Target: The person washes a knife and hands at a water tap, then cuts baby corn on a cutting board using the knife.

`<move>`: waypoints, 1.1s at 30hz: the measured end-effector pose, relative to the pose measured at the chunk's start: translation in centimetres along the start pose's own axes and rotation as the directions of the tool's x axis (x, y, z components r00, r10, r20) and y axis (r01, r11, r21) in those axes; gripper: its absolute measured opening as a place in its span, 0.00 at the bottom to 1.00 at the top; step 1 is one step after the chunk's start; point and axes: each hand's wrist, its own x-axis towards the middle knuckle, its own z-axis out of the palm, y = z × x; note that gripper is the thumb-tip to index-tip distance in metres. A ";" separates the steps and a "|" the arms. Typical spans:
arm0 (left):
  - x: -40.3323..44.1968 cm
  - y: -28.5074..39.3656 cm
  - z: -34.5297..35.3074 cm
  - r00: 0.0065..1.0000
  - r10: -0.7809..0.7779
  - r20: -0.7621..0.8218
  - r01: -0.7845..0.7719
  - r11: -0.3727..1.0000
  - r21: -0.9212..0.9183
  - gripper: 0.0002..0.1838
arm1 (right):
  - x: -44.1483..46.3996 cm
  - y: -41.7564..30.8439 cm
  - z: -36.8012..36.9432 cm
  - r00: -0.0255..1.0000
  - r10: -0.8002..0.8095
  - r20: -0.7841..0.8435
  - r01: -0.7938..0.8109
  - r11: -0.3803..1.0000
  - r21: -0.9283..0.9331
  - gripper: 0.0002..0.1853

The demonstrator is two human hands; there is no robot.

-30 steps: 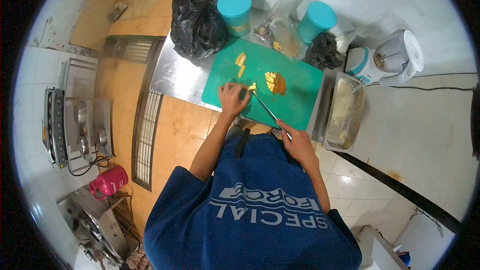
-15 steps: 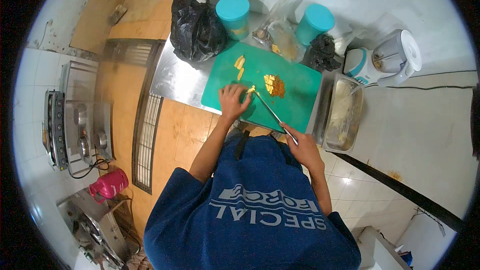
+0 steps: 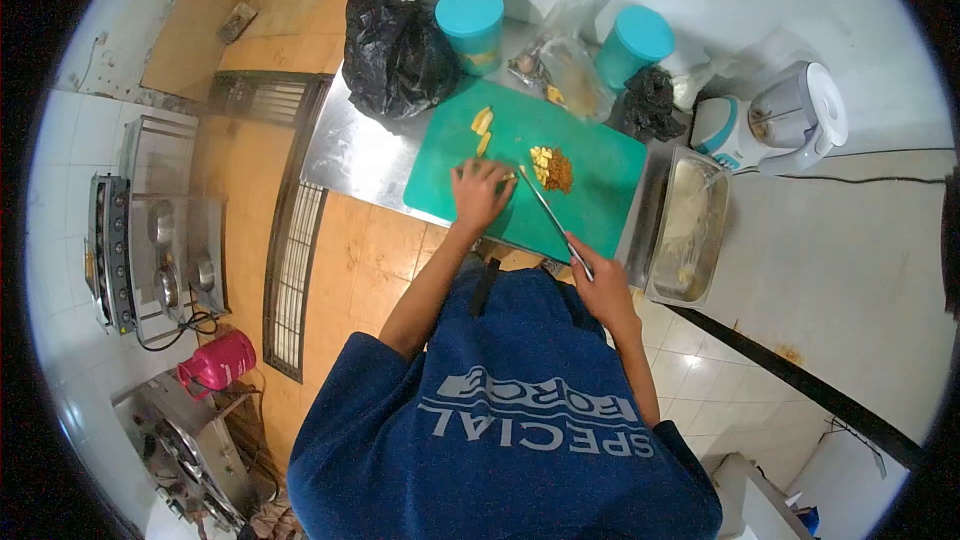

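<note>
My right hand is closed around the handle of a knife, whose blade points up and left across the green cutting board. On the board my left hand has its fingers bent over a pale yellow strip, which looks like peeled root. The strip's end shows between my fingers and the knife tip. Beside the blade's far end lie small cut yellow pieces, touching a heap of orange-brown minced bits. Further back are several uncut yellow strips.
Behind the board stand a black plastic bag, two turquoise-lidded tubs, a clear bag and a small black bag. At right are a steel tray and a blender. The steel table extends left.
My left hand has shifted slightly right and up along with the yellow strip. The knife tip has moved a little right and up, nearer the cut pieces.
</note>
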 end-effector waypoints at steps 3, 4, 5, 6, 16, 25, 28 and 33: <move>-0.3 0.0 -0.1 1.000 0.006 -0.028 -0.006 1.000 -0.015 0.13 | -0.2 0.3 0.1 1.000 -0.001 0.025 0.001 1.000 -0.011 0.24; -0.5 0.2 -0.5 0.998 0.011 -0.061 -0.012 1.000 -0.021 0.13 | -0.2 0.3 0.2 1.000 -0.003 0.029 0.003 1.000 -0.006 0.24; -0.5 0.3 -0.8 0.998 0.011 -0.061 -0.012 1.000 -0.022 0.13 | -0.2 0.3 0.2 1.000 -0.002 0.028 0.002 1.000 -0.006 0.24; -0.7 0.2 -0.9 0.998 -0.018 -0.064 0.015 0.998 -0.054 0.13 | -0.2 0.3 0.2 0.999 0.001 0.036 -0.001 1.000 -0.002 0.24; -1.1 -0.3 -0.8 0.998 -0.059 -0.026 0.057 0.996 -0.071 0.12 | 0.3 0.2 1.0 0.999 0.006 0.038 -0.002 0.997 -0.082 0.23; -0.8 0.0 -1.3 0.997 -0.067 -0.037 0.063 0.993 -0.103 0.10 | 0.0 -0.1 -0.9 0.992 0.066 0.105 -0.057 0.995 -0.085 0.24; -0.9 -0.2 -1.1 0.998 -0.059 -0.036 0.056 0.995 -0.080 0.12 | 0.2 -0.6 -0.8 0.997 0.047 0.068 -0.042 0.997 -0.071 0.24; -0.9 -0.2 -1.1 0.998 -0.061 -0.031 0.058 0.994 -0.090 0.12 | 0.7 0.1 0.7 0.997 0.022 0.070 -0.021 0.999 -0.026 0.23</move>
